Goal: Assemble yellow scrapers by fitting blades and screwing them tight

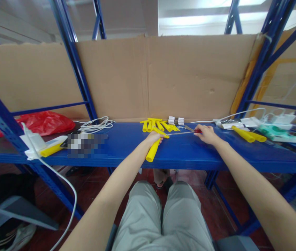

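Observation:
My left hand (153,138) is closed around a yellow plastic handle (152,153), whose round hollow end points down toward the table's front edge. A slim yellow crosspiece shows at its upper end, beside my fingers. In my closed right hand (205,134) is a screwdriver (181,133) with a red grip. Its thin metal shaft runs left, and the tip meets or nearly meets the top of the held handle; I cannot tell whether it touches. Just behind my left hand lies a row of similar yellow handles (149,126), with small yellow parts (173,128) to their right.
White stacked pieces (176,121) stand before the cardboard panel (200,76). Two yellow handles (248,134) lie right, near white adapters and cables (283,119). At left are coiled white cable (98,124), a red plastic bag (47,122) and another yellow handle (51,150). Blue posts (76,66) frame the table.

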### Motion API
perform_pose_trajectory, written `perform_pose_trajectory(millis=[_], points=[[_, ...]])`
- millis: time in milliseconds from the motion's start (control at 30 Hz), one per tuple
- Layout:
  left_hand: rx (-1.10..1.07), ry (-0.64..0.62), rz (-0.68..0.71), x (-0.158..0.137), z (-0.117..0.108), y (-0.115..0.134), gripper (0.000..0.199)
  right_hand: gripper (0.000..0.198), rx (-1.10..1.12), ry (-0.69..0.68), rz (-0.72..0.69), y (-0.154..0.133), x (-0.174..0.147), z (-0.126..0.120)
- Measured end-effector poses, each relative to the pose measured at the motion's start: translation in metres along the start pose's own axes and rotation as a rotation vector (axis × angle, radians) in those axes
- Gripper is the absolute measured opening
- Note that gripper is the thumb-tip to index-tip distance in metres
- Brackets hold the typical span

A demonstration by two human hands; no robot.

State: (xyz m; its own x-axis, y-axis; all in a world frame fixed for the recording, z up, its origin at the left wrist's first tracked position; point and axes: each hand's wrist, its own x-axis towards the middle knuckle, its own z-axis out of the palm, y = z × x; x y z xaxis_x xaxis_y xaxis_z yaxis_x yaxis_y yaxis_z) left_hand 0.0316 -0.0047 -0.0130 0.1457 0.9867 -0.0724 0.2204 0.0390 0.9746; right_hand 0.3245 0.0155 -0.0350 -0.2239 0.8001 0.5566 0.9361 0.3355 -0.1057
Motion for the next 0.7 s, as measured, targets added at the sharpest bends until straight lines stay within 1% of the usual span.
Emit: perform_pose_trajectory(millis=[167, 467, 600, 700], points=[[-0.012, -0.007, -0.014, 0.0007, -0.0009, -0.0002, 0.011, 0.011, -0.008, 0.011, -0.033, 0.0022, 0.0000, 0.0010], [-0.012, 0.012, -0.013, -0.0073, 0.0012, 0.0043, 0.020, 0.012, -0.029, 0.037, -0.038, 0.0086, -0.0002, 0.0028], [-0.017, 0.020, -0.007, -0.0077, 0.0017, 0.0046, 0.019, 0.012, -0.019, 0.023, -0.016, 0.0057, 0.0002, 0.0019], [-0.004, 0.031, -0.014, -0.0076, 0.0020, 0.0050, 0.021, 0.013, -0.008, 0.017, -0.028, 0.0030, 0.0002, 0.0013]])
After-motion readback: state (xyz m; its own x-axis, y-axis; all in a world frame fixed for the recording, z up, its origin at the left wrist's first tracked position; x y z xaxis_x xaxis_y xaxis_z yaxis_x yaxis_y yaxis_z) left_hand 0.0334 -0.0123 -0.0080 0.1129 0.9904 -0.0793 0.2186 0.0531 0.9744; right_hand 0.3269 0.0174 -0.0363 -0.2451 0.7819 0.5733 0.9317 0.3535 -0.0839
